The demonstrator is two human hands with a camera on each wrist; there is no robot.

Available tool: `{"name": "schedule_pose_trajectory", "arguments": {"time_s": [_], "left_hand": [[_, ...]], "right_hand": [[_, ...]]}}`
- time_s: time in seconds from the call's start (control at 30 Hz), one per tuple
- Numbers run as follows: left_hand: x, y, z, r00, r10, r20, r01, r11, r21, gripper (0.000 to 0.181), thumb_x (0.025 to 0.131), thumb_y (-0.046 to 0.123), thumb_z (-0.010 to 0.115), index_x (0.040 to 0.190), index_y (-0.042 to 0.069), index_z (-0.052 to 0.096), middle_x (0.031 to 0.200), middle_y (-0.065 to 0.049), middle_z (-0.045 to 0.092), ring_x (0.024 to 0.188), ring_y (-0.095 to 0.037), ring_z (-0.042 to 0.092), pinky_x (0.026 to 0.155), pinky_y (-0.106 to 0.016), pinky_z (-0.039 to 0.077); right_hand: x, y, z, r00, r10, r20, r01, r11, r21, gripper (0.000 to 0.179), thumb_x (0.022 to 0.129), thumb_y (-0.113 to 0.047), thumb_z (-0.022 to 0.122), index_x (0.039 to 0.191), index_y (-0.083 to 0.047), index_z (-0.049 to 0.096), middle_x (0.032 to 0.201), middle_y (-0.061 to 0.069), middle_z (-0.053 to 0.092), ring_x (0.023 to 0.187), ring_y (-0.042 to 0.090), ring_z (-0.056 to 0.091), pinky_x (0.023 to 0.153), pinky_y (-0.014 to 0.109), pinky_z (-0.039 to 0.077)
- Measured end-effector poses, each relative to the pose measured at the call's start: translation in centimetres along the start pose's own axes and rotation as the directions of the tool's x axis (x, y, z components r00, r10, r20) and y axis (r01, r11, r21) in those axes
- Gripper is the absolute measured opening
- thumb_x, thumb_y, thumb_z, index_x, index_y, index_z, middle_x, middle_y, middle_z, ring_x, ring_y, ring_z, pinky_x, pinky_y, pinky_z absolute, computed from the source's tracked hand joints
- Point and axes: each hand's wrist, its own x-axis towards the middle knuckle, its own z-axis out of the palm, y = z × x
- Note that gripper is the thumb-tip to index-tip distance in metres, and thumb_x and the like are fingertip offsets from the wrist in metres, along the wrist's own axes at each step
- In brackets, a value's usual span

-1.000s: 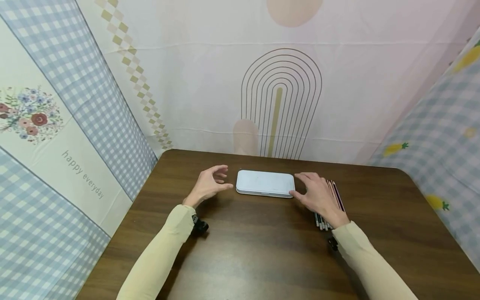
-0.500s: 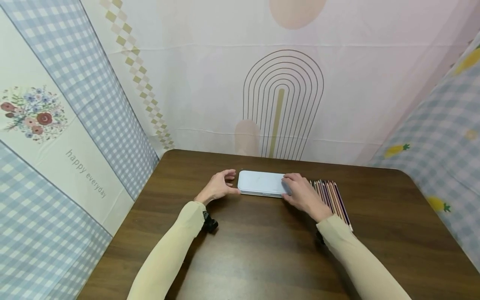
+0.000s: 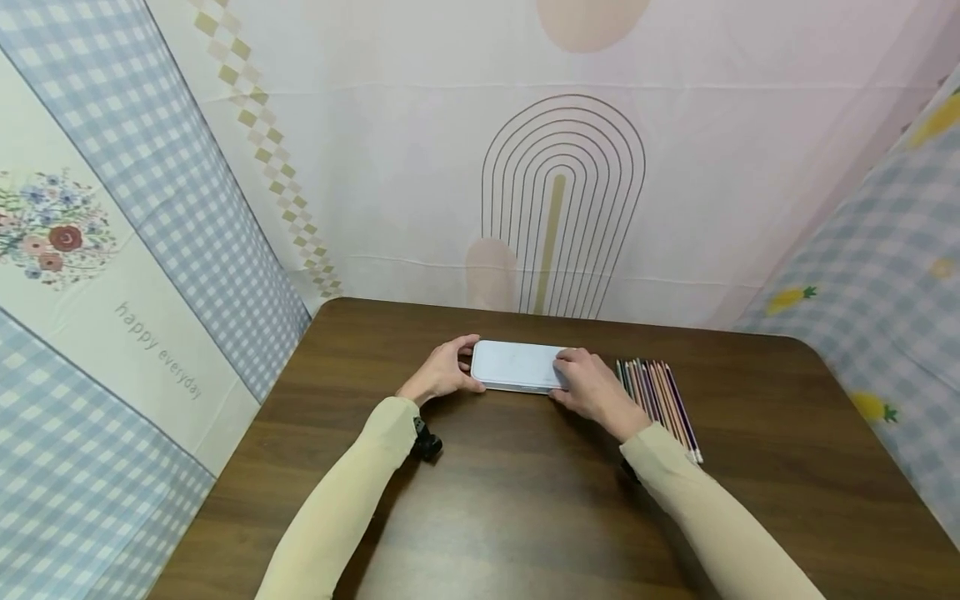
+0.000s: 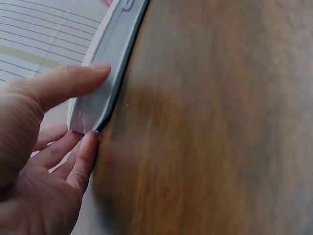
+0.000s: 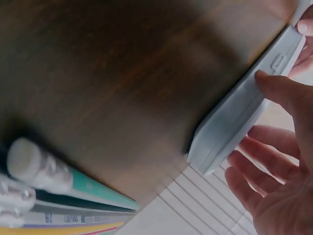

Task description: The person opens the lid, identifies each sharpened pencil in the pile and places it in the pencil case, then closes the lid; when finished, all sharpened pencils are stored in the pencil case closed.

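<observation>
A pale blue-white, flat pencil case (image 3: 517, 364) lies closed near the far edge of the table, with a small catch on its front side. My left hand (image 3: 444, 371) holds its left end. In the left wrist view the thumb presses the front wall of the case (image 4: 117, 44) and the fingers curl about the end corner. Toward the right end my right hand (image 3: 592, 387) grips the case across its width. The right wrist view has that thumb on the front wall of the case (image 5: 230, 112) beside the catch, with the fingers on the far side.
A row of coloured pencils (image 3: 663, 408) with white-tipped ends lies side by side just right of the case, close to the right forearm. Behind the brown wooden table (image 3: 495, 483) hangs a patterned cloth (image 3: 405, 183). Checked cloths hang at both sides.
My right hand has moved left from the right end onto the case, uncovering more of the pencils. My left hand has come rightward from beside the case to its left end.
</observation>
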Motion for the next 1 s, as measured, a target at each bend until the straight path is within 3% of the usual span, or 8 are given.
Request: {"name": "schedule_pose_trajectory", "arguments": {"time_s": [0.2, 0.43, 0.73, 1.0], "left_hand": [[0.2, -0.3, 0.3, 1.000, -0.022, -0.014, 0.022, 0.999, 0.042, 0.104, 0.078, 0.007, 0.098, 0.166, 0.007, 0.043, 0.155, -0.020, 0.058, 0.131, -0.035, 0.067, 0.114, -0.045, 0.057], [0.5, -0.2, 0.7, 1.000, -0.003, -0.012, 0.004, 0.997, 0.073, 0.103, 0.078, 0.009, 0.099, 0.165, 0.005, 0.044, 0.154, -0.021, 0.059, 0.129, -0.035, 0.067, 0.113, -0.046, 0.057], [0.7, -0.2, 0.7, 1.000, 0.012, -0.022, -0.010, 0.996, 0.092, 0.103, 0.076, 0.010, 0.099, 0.163, 0.003, 0.045, 0.150, -0.022, 0.061, 0.127, -0.036, 0.067, 0.112, -0.046, 0.058], [0.8, -0.4, 1.0, 0.999, 0.012, -0.043, -0.008, 0.995, 0.096, 0.097, 0.075, 0.010, 0.100, 0.159, 0.004, 0.051, 0.145, -0.019, 0.064, 0.125, -0.032, 0.066, 0.111, -0.046, 0.057]], "right_hand": [[0.6, -1.1, 0.8, 0.993, -0.072, -0.092, 0.068, 0.997, -0.048, 0.033, 0.091, -0.026, 0.090, 0.107, 0.001, 0.078, 0.122, 0.021, 0.077, 0.113, 0.039, 0.072, 0.097, 0.050, 0.063], [0.8, -1.8, 1.2, 0.985, -0.124, -0.123, 0.109, 0.986, -0.127, 0.033, 0.088, -0.027, 0.092, 0.099, -0.001, 0.075, 0.107, 0.015, 0.075, 0.100, 0.035, 0.071, 0.089, 0.051, 0.063], [1.6, -2.5, 1.1, 0.975, -0.215, -0.063, 0.181, 0.921, -0.346, 0.035, 0.092, -0.032, 0.086, 0.098, 0.002, 0.079, 0.101, 0.014, 0.076, 0.093, 0.033, 0.073, 0.094, 0.050, 0.061], [1.5, -2.4, 1.3, 0.956, -0.290, -0.040, 0.254, 0.891, -0.376, 0.026, 0.097, -0.025, 0.077, 0.096, 0.002, 0.079, 0.098, 0.014, 0.079, 0.092, 0.030, 0.074, 0.090, 0.049, 0.061]]}}
